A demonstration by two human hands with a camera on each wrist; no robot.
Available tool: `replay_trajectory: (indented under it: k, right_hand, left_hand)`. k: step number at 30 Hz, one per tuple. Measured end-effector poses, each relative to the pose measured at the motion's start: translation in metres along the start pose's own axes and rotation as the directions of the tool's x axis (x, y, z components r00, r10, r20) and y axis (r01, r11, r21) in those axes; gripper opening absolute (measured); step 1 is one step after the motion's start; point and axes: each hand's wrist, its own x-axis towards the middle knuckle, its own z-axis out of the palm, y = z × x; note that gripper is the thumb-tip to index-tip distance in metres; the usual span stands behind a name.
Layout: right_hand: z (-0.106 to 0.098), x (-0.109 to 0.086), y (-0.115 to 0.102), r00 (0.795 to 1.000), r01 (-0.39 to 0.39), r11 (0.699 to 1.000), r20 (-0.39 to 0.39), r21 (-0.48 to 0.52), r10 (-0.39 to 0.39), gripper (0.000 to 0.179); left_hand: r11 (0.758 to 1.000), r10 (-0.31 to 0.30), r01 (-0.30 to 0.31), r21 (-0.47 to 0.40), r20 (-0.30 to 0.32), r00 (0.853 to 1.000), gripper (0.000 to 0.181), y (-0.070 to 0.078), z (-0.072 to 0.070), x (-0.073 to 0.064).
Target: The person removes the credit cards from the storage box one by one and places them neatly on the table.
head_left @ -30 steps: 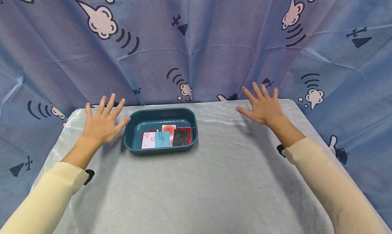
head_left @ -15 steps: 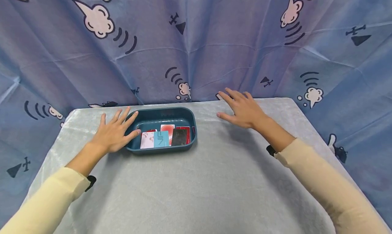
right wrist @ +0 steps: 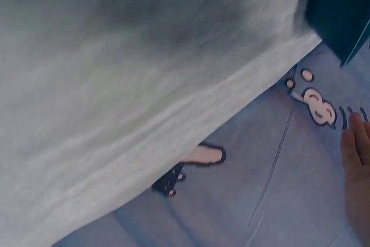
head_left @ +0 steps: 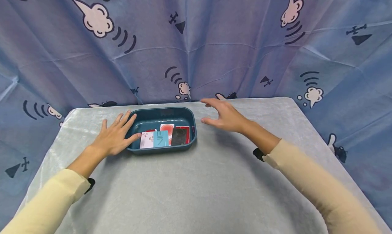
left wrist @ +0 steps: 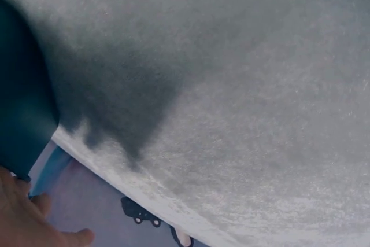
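A dark teal plastic box (head_left: 162, 150) with rounded corners stands near the far left of the table. Several cards lie in it: a white-and-blue one marked VIP (head_left: 160, 139), a black one (head_left: 178, 137), and red and white ones behind. At the box's left end is my left hand (head_left: 112, 138), fingers spread and thumb over the rim; whether it touches the box is hard to tell. My right hand (head_left: 228, 116) hovers just off the right end, thumb and fingers apart, holding nothing. Both wrist views catch the box's side wall (left wrist: 23, 85) and part of each hand (right wrist: 358, 172).
A pale grey cloth (head_left: 196, 186) covers the table. Behind its far edge hangs a blue-purple curtain (head_left: 214, 67) with cartoon prints. The box stands near that far edge.
My left hand has moved right onto the box's left end. The right hand has come left and lower, from the far right to beside the box's right end, its fingers less spread.
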Motion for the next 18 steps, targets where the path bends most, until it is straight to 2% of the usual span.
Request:
replay_trajectory:
  k: [6, 11, 14, 18]
  right_hand:
    - [0.016, 0.011, -0.006, 0.999, -0.020, 0.980, 0.031, 0.197, 0.014, 0.064]
    - [0.025, 0.022, -0.012, 0.996, -0.065, 0.933, 0.075, 0.353, 0.041, 0.064]
    - [0.030, 0.028, -0.014, 0.990, -0.100, 0.901, 0.134, 0.421, 0.047, 0.065]
    - [0.033, 0.037, -0.017, 0.973, -0.143, 0.882, 0.228, 0.449, 0.042, 0.066]
  left_hand:
    - [0.999, -0.010, 0.010, -0.038, 0.004, 1.000, 0.086, 0.001, 0.000, -0.003]
    - [0.998, -0.016, 0.017, -0.054, 0.013, 1.000, 0.087, 0.001, 0.000, -0.003]
    - [0.998, -0.022, 0.023, -0.057, 0.024, 0.999, 0.087, 0.001, 0.000, -0.002]
    - [0.998, -0.020, 0.021, -0.053, 0.031, 0.999, 0.086, 0.002, -0.001, -0.002]
